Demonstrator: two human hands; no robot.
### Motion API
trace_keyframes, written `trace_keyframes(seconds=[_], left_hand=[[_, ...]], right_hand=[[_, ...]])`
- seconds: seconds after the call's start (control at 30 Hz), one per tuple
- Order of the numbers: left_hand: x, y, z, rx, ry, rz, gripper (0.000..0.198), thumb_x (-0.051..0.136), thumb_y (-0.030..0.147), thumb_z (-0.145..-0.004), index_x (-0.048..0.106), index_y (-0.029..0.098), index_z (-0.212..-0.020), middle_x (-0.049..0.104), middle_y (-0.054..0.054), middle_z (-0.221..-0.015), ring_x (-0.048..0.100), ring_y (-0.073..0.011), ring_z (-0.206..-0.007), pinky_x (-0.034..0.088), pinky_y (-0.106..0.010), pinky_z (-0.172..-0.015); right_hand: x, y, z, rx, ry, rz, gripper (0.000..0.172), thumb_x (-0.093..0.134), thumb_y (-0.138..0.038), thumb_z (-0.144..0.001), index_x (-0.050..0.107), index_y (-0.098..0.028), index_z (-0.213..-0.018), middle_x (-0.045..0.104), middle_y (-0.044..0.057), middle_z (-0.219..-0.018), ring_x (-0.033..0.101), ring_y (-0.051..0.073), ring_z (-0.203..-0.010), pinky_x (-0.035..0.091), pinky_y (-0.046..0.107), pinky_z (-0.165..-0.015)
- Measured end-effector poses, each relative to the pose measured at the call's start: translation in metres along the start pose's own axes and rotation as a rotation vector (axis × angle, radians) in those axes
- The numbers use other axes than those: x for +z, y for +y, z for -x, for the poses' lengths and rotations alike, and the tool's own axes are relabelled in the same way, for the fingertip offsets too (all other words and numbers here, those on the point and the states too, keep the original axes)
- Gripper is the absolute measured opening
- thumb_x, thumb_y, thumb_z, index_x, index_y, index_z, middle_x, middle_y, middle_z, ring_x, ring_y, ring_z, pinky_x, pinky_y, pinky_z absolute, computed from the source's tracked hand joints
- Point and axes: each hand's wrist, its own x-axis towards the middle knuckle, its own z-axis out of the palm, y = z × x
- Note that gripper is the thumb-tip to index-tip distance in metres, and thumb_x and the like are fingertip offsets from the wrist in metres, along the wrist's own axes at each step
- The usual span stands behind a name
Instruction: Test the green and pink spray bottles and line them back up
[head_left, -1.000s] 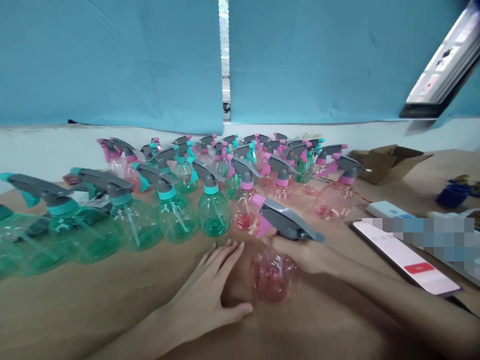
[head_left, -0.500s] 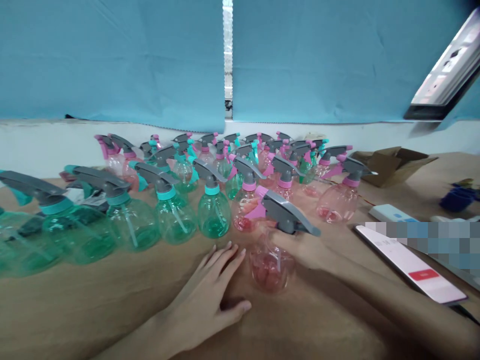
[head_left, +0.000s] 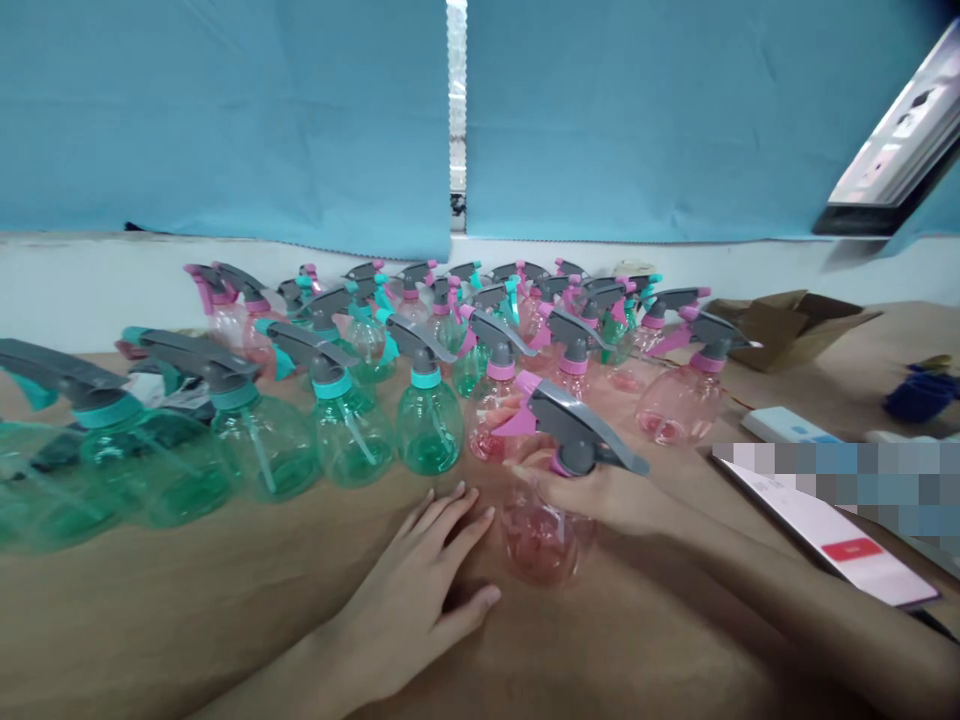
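My right hand (head_left: 562,485) is wrapped round the neck of a clear pink spray bottle (head_left: 544,540) with a grey and pink trigger head. The bottle stands upright at the front of the table. To its left my left hand (head_left: 431,565) lies flat on the tabletop, fingers spread, holding nothing. Just beyond my fingertips is a green spray bottle (head_left: 429,425) with a turquoise collar. Another pink spray bottle (head_left: 491,415) stands behind the held one, partly hidden by my right fingers.
Several green bottles (head_left: 262,450) form a row to the left, with many more pink and green ones behind. On the right lie a phone (head_left: 810,530), a white box (head_left: 787,425), an open cardboard box (head_left: 787,330) and a small blue pot (head_left: 919,393). A blue sheet covers the wall.
My right hand has shifted slightly on the bottle's neck, so the pink collar now shows. The bottle stays nearly in place, and my left hand still lies flat.
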Motion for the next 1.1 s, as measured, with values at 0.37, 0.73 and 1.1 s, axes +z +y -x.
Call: trace_keyframes(seconds=[0.37,0.73,1.1], left_hand=[[0.003,-0.002,0.001,0.005,0.033,0.024,0.054,0.049,0.045,-0.091,0.037,0.025,-0.14,0.036,-0.006,-0.145,0.032,-0.0294,-0.131,0.028,-0.048,-0.106],[-0.001,0.0,-0.001,-0.006,-0.012,0.003,0.053,0.048,0.045,-0.091,0.04,0.022,-0.138,0.035,-0.009,-0.146,0.031,-0.0295,-0.132,0.027,-0.049,-0.105],[0.001,-0.001,0.0,-0.012,-0.018,-0.003,0.053,0.046,0.047,-0.092,0.038,0.023,-0.139,0.033,-0.008,-0.147,0.03,-0.0293,-0.133,0.027,-0.049,-0.105]], right_hand=[[-0.001,-0.008,-0.002,0.019,-0.057,0.021,0.014,0.053,-0.031,-0.079,0.054,-0.023,-0.068,0.059,0.001,-0.075,0.058,0.014,-0.068,0.053,0.032,-0.068],[0.0,-0.011,0.0,0.064,-0.049,0.044,0.015,0.051,-0.035,-0.082,0.059,-0.023,-0.077,0.065,0.003,-0.078,0.062,0.018,-0.072,0.054,0.037,-0.072],[0.001,0.001,0.001,0.089,-0.053,0.025,0.009,0.055,-0.032,-0.079,0.059,-0.024,-0.077,0.065,0.002,-0.081,0.063,0.02,-0.08,0.052,0.042,-0.083]])
